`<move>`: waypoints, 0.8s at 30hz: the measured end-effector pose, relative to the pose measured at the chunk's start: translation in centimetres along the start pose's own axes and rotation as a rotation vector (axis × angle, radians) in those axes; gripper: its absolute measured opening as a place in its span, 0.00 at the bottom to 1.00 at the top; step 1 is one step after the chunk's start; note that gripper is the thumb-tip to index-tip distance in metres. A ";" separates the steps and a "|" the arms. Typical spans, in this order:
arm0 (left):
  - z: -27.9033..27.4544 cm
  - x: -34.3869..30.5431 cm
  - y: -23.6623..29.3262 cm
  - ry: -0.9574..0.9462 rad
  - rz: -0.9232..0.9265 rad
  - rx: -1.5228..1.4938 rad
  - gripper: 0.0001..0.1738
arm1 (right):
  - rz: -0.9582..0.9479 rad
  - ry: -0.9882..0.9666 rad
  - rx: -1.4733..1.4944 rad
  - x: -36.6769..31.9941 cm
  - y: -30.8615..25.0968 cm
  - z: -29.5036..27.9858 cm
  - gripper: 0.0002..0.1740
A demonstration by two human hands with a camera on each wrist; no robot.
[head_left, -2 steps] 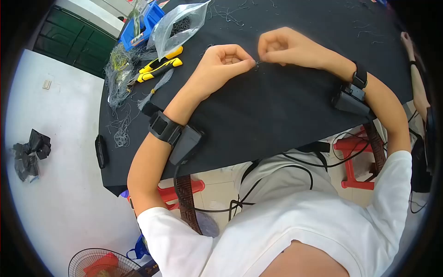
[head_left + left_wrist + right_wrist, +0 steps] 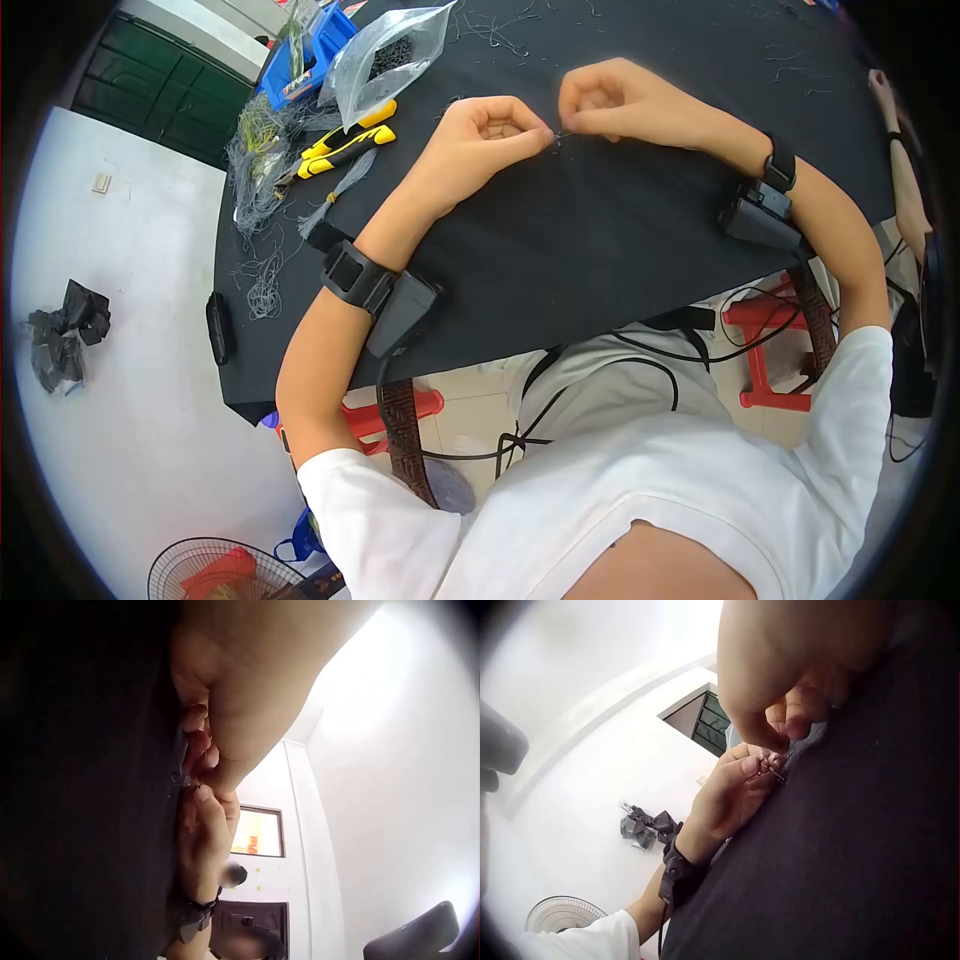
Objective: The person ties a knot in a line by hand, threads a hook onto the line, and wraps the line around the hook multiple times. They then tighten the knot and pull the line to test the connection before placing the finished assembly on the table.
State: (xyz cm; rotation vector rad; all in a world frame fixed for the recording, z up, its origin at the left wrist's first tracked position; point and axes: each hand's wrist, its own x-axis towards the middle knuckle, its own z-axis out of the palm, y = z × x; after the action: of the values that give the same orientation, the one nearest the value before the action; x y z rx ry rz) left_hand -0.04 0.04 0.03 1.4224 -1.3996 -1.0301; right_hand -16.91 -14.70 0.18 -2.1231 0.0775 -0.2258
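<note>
Grip of the left hand (image 2: pixel 463 145) pinched a small metal piece (image 2: pixel 775 773); the right hand (image 2: pixel 642 106) curled close by, its hold indiscernible, and slackened fingertips risked a drop.

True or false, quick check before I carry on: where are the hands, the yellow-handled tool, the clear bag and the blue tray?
1. The left hand pinches a small thin piece. True.
2. The right hand grips the yellow-handled tool. False: the tool lies on the black cloth, with neither hand on it.
3. The clear bag is on the left side of the cloth. True.
4. The blue tray is beside the right elbow. False: the tray is by the bag, at the far left.
</note>
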 end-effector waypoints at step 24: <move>0.1 0.0 -0.2 0.002 0.026 0.005 0.06 | 0.002 -0.008 0.034 0.0 0.2 0.1 0.06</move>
State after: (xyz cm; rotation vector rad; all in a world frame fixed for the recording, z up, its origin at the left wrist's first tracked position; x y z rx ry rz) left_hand -0.08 -0.01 -0.15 1.4046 -1.4168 -1.0094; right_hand -16.84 -14.74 0.03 -2.0894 0.0711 -0.2165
